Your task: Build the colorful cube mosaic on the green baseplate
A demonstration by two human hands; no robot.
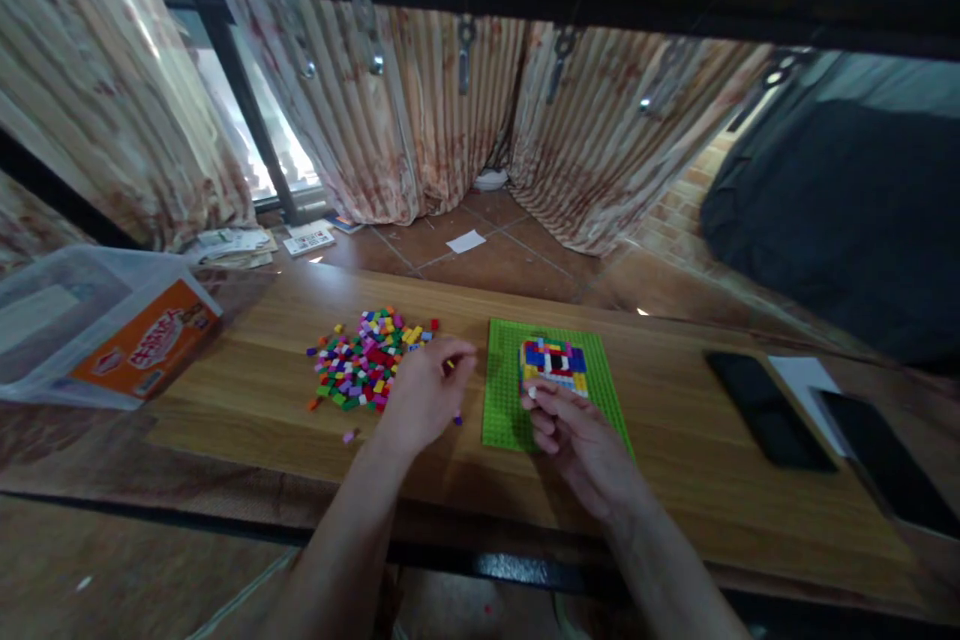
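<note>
Head view: one wooden table, carrying everything listed; green baseplate, about midway along the table's length, lying flat; brick build, multicoloured, seated on the baseplate towards its far edge, with its near side partly masked by fingers; loose bricks, one mixed heap, left of the baseplate, reaching towards the table's far edge; purple brick, a stray, nearer the table's near edge than the heap.

Right hand: above the baseplate's near part, thumb and forefinger pinching a small white piece just beside the build; left hand: between heap and baseplate's left edge, fingers curled towards the thumb, a speck of yellow beside them; whether they grip it, cannot tell.

Handling notes, by judgement: white piece best held by its sides, studs uppermost, fingertips clear of its underside; alignment to the stud rows best checked before any pressure; pressure best straight down, since a tilted piece may seat badly; left hand probably most useful steadying the baseplate at its left edge; right wrist best kept low and aside, so that the build's near side stays visible.
</note>
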